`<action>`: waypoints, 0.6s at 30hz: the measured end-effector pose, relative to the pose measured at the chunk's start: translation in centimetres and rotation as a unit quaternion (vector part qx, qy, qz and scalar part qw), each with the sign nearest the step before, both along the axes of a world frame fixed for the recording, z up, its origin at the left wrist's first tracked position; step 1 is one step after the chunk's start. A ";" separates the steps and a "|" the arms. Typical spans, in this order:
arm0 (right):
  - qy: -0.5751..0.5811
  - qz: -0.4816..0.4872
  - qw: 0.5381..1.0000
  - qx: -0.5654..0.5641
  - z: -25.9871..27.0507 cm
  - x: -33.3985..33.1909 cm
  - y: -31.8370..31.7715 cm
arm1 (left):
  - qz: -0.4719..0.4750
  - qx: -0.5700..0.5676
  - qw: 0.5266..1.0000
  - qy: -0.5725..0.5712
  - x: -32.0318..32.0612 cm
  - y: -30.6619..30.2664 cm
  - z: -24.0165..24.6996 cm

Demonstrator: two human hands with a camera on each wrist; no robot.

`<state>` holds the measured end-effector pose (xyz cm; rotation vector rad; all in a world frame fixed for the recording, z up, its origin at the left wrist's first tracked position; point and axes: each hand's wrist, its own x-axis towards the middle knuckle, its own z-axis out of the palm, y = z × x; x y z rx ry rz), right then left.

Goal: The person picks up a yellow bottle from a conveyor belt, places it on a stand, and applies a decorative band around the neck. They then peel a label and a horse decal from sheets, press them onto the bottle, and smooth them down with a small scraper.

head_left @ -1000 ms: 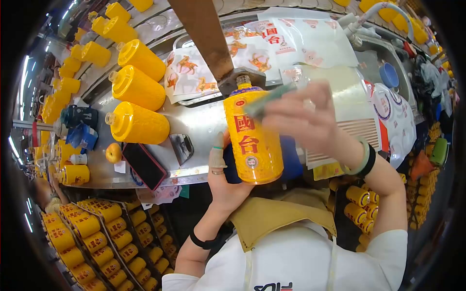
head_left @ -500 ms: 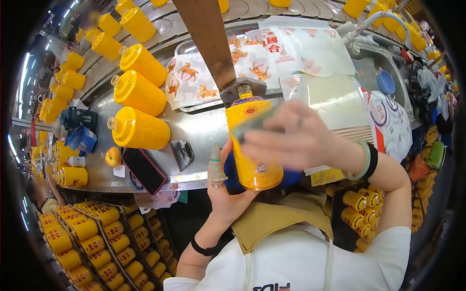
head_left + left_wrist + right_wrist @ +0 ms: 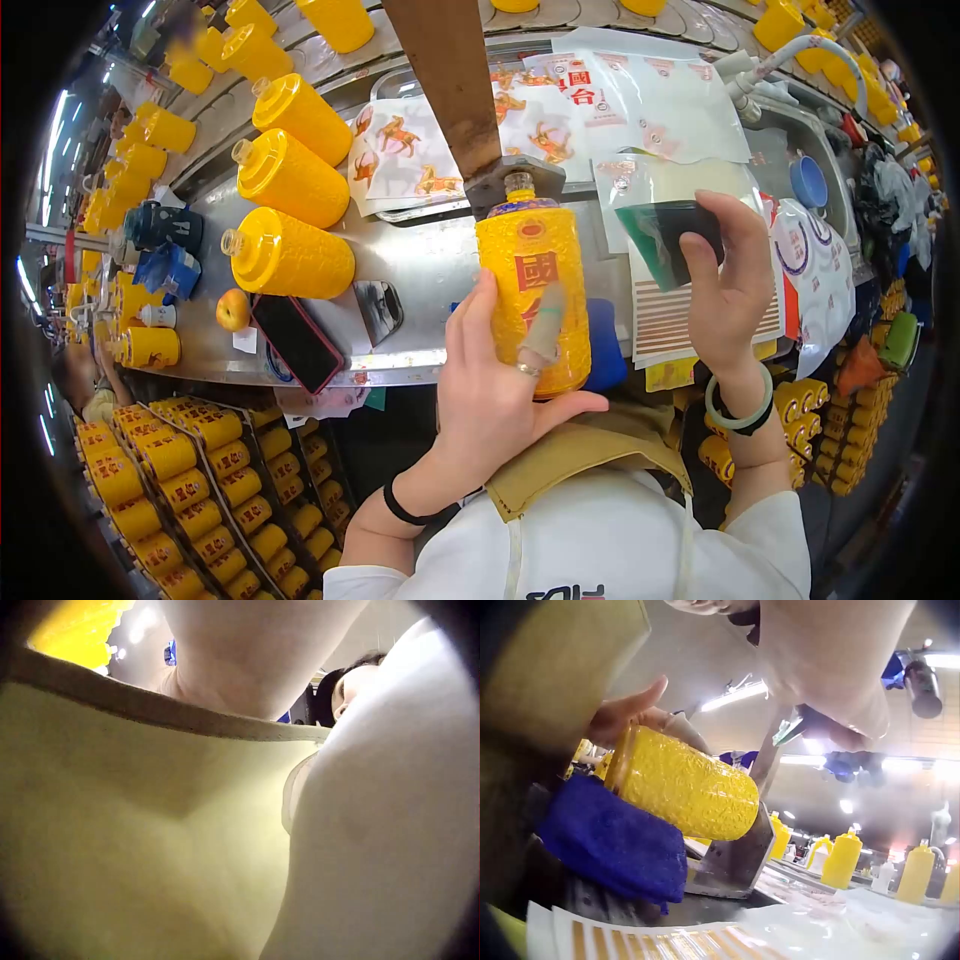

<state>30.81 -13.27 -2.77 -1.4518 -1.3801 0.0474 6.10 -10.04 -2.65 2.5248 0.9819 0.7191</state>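
Observation:
A yellow textured bottle (image 3: pixel 500 240) with red characters lies tilted, its clear neck against a dark metal bracket (image 3: pixel 548 178). My left hand (image 3: pixel 485 395) lies over its lower left side, fingers on the surface and thumb stretched out to the right. One finger, wearing a pale finger cot, is blurred across the red lettering. Off to the right, my right hand (image 3: pixel 735 295) pinches a green and black scraper (image 3: pixel 648 240) between thumb and fingers, apart from the bottle. Beneath the bottle is a blue cloth (image 3: pixel 615 844), plainest in the right wrist view.
Several yellow bottles (image 3: pixel 300 255) stand left on the metal table, near an apple (image 3: pixel 233 310) and a phone (image 3: pixel 297 340). A wooden post (image 3: pixel 440 80) rises at the bracket. Decal sheets (image 3: pixel 420 150) lie behind; a sink (image 3: pixel 790 125) holds a blue bowl (image 3: pixel 808 180).
My right hand has drawn the scraper off the bottle to the right. My left hand has shifted from the bottle's left edge and base onto its front.

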 end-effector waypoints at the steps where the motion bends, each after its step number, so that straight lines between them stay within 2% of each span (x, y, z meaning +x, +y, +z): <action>1: 0.001 0.002 1.000 0.000 -0.3 -0.2 -0.1 | 0.011 0.012 1.000 0.018 0.5 -0.2 0.3; 8: 0.088 -0.023 0.995 -0.040 -1.3 -0.7 -1.3 | 0.060 0.001 0.995 -0.084 -0.1 0.1 -2.0; 9: 0.107 -0.024 0.993 -0.044 -1.5 -0.9 -1.4 | 0.061 -0.001 0.995 -0.083 -0.1 0.1 -1.5; 12: 0.151 -0.021 0.986 -0.061 -1.8 -2.0 -1.7 | 0.052 0.007 0.998 0.027 0.8 1.4 0.6; 16: 0.289 0.066 0.950 -0.098 -2.1 -3.5 -3.2 | 0.059 -0.003 0.998 0.027 0.4 1.9 0.5; 17: 0.396 0.103 0.905 -0.116 -1.8 -4.1 -4.0 | 0.055 -0.022 0.998 -0.023 -0.3 1.9 -0.2; 18: 0.260 0.136 0.946 -0.136 -2.0 -4.1 -4.7 | 0.049 -0.042 0.995 -0.072 -0.9 1.9 -0.7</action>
